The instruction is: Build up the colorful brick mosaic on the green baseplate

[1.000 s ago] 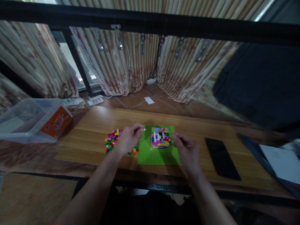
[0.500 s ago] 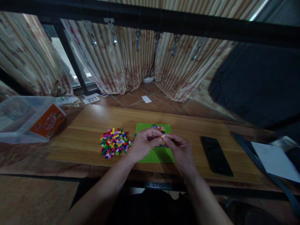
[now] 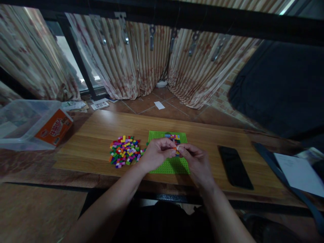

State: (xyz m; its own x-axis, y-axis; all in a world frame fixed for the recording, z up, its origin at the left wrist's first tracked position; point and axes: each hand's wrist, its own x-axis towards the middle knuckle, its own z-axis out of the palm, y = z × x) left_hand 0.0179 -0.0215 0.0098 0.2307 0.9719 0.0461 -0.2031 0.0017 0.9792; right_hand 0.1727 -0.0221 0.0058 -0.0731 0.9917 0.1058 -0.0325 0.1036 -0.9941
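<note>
Over the green baseplate [image 3: 169, 167] my two hands meet, fingertips nearly touching. My left hand [image 3: 157, 152] pinches a small orange toy brick [image 3: 174, 149]. A small white brick [image 3: 177, 147] sits between the thumb and finger of my right hand [image 3: 195, 158]. Whether the orange and white bricks are joined I cannot tell. Behind my fingers, several coloured bricks [image 3: 174, 136] stand built up on the baseplate, partly hidden by my hands. To the left of my left hand lies a loose pile of multicoloured bricks [image 3: 125, 151] on the wooden board.
A black phone [image 3: 235, 167] lies right of the baseplate on the wooden board [image 3: 101, 130]. At far left stands a clear plastic box [image 3: 27, 135] with an orange label. A grey strap [image 3: 275, 168] and white paper [image 3: 298, 173] lie at the right.
The view has shifted slightly, so everything sits a little differently in the picture. Both hands remain together over the baseplate, with the bricks pressed closer between the fingertips.
</note>
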